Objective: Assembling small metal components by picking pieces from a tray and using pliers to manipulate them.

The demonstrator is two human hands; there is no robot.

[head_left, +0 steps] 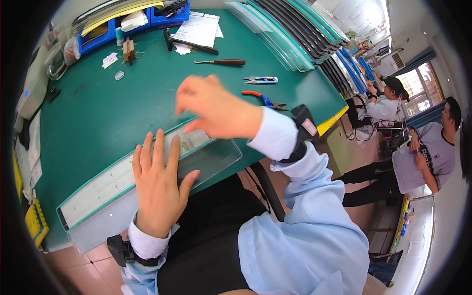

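A long white strip-shaped panel with teal edges (98, 196) lies slantwise along the near edge of the green table, with a clear plastic sheet or cover (211, 162) along its near side. My left hand (158, 189) rests flat across the panel, fingers stretched out. Over the panel's right end hovers my right hand (216, 110), slightly blurred. Its fingers are bent and its thumb stands apart from them, with nothing visible between. Beyond it lie blue-and-red pliers (265, 100), thread snips (261, 80) and a hook tool with a wooden handle (221, 62).
A black-handled hammer (194, 45) lies by written papers (199, 29). Blue bins (110, 34) line the back left, near a small wooden block (129, 50). Teal-edged panels (275, 34) are stacked at the back right. Two people (423, 152) are off to the right.
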